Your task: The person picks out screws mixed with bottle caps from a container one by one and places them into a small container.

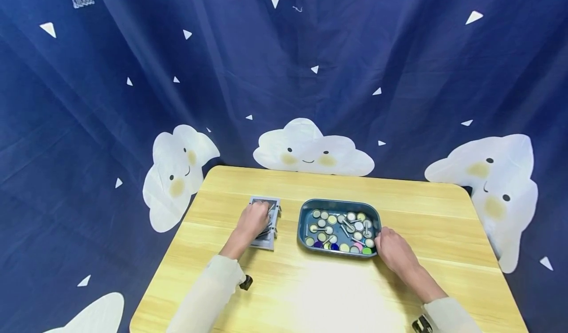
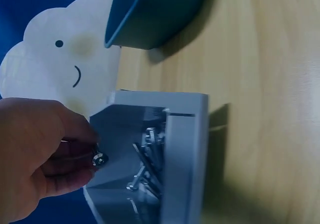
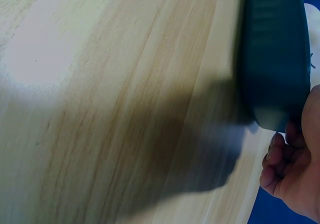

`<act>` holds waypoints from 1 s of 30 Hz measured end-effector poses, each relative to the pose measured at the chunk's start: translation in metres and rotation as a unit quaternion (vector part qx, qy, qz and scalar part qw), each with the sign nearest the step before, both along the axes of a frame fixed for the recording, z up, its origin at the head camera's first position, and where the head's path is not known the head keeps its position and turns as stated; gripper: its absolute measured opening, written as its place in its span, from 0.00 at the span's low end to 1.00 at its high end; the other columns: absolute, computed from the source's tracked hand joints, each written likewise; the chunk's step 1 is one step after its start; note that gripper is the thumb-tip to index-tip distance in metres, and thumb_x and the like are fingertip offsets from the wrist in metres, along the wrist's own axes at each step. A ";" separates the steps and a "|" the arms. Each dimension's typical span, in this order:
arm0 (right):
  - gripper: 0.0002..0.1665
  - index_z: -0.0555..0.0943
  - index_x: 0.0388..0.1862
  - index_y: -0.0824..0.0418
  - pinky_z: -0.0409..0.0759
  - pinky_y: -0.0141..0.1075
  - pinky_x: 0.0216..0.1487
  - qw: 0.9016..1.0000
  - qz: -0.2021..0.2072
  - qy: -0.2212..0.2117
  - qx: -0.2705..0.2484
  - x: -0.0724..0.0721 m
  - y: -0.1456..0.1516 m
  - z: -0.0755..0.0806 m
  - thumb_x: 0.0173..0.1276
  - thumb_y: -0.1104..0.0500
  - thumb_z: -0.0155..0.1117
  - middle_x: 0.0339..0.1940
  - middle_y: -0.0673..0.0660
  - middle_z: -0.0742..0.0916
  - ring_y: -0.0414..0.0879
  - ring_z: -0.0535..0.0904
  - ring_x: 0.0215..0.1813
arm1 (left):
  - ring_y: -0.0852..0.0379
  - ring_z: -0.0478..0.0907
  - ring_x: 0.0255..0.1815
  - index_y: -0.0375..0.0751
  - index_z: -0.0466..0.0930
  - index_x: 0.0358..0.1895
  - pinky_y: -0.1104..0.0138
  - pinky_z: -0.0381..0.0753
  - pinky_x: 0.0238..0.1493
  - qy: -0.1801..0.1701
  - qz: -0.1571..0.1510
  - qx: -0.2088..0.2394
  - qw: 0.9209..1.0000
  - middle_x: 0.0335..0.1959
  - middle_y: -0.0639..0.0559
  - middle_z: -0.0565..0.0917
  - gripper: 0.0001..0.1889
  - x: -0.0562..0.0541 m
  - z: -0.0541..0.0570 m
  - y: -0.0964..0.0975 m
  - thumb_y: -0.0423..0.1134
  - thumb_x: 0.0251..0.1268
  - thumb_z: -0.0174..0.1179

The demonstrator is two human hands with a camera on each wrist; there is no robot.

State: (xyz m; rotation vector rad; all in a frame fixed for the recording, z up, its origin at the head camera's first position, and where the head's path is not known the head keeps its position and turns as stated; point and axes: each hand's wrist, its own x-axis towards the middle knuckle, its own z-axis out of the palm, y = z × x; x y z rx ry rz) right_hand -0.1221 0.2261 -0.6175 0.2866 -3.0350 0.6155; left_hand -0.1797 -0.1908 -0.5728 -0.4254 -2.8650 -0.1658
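Observation:
My left hand (image 1: 255, 219) is over a grey box (image 1: 265, 246) that holds loose metal screws. Between its thumb and fingers it pinches a screw (image 2: 100, 159), whose round head shows in the left wrist view. Several more screws (image 2: 150, 154) lie in a heap inside the grey box. At the right end of a dark teal tray (image 1: 339, 202), my right hand (image 1: 394, 248) grips the rim with curled fingers; the thumb is mostly hidden. Inside the tray are many round discs (image 1: 332, 219), mostly pale, with a few purple, pink and green, and metal rods or screws among them.
Both containers stand on a light wooden table (image 1: 319, 283) with rounded corners, the grey box left of the tray. Behind the table hangs a dark blue curtain (image 1: 284, 66) with white clouds and triangles.

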 end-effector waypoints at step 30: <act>0.14 0.71 0.31 0.67 0.83 0.55 0.40 1.000 0.001 0.006 -0.003 0.003 0.000 0.000 0.78 0.62 0.48 0.27 0.62 0.79 0.54 0.77 0.31 | 0.45 0.83 0.23 0.34 0.83 0.25 0.54 0.84 0.26 -0.075 0.051 0.015 0.996 0.23 0.39 0.86 0.03 0.011 -0.028 -0.003 0.24 0.52 0.66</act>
